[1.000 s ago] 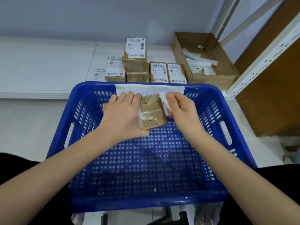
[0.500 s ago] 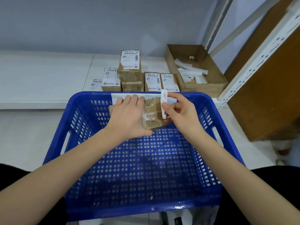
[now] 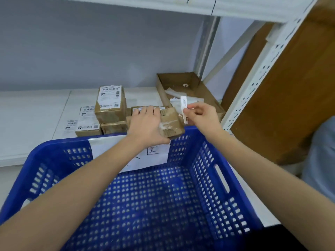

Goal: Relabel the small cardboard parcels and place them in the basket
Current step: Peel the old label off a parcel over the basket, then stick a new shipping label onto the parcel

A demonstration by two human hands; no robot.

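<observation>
The left hand (image 3: 146,125) grips a parcel (image 3: 170,122) above the basket (image 3: 208,160) rim. The right hand (image 3: 201,116) pinches a peeled label (image 3: 184,107).

White shelf (image 3: 32,113) carries a cluster of labelled parcels (image 3: 110,104) near its middle, some stacked. Loose labels (image 3: 72,124) lie flat just left of them. Open cardboard tray (image 3: 199,87) sits at the right end, paper scraps inside.

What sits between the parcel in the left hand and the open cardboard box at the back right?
Only the white peeled label strip pinched in the right hand, seen in the head view.
</observation>
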